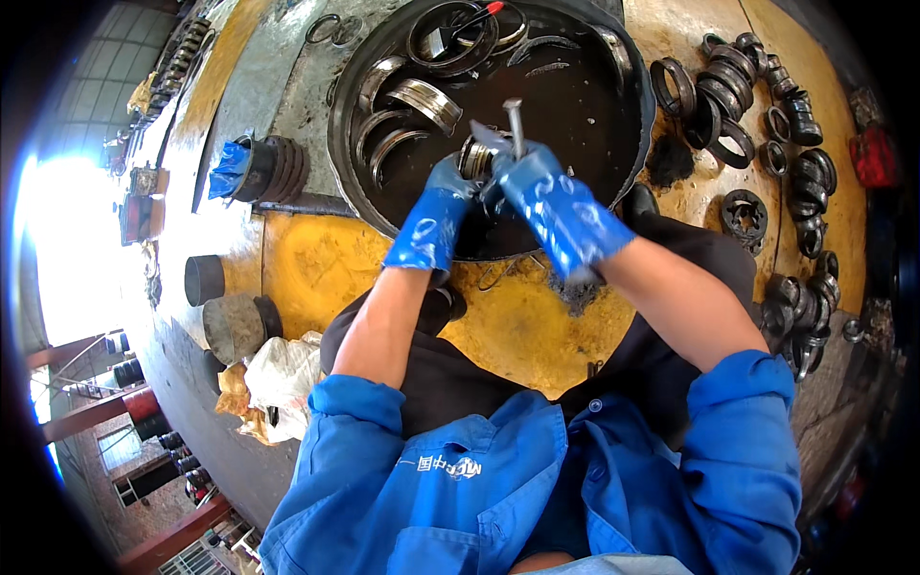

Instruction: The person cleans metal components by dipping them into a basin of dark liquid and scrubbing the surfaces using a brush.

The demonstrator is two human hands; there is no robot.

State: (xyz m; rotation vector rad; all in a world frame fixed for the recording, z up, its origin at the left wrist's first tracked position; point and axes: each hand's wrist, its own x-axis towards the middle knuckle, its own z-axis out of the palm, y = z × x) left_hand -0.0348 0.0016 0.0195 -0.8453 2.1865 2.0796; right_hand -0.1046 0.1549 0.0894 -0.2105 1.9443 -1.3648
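Both of my hands wear wet blue rubber gloves and meet over the near part of a wide black basin [347, 182] of dark liquid. My left hand [450, 184] is closed on a small grooved metal ring [472, 159]. Against that ring works my right hand [533, 176], closed round a metal tool [516, 121] with an upright shank and what looks like a flat blade. My fingers hide much of the tool and the ring's near side. Left of my hands, a larger shiny ring [426, 103] lies partly in the liquid, among several others.
A red-tipped brush [476, 17] lies across a big ring at the basin's far side. Rows of dark metal rings [724, 91] stand to the right, near a black wiry clump [671, 160]. At left are stacked rings with a blue glove or cloth [230, 170], cylinders [233, 328] and a white bag [286, 376].
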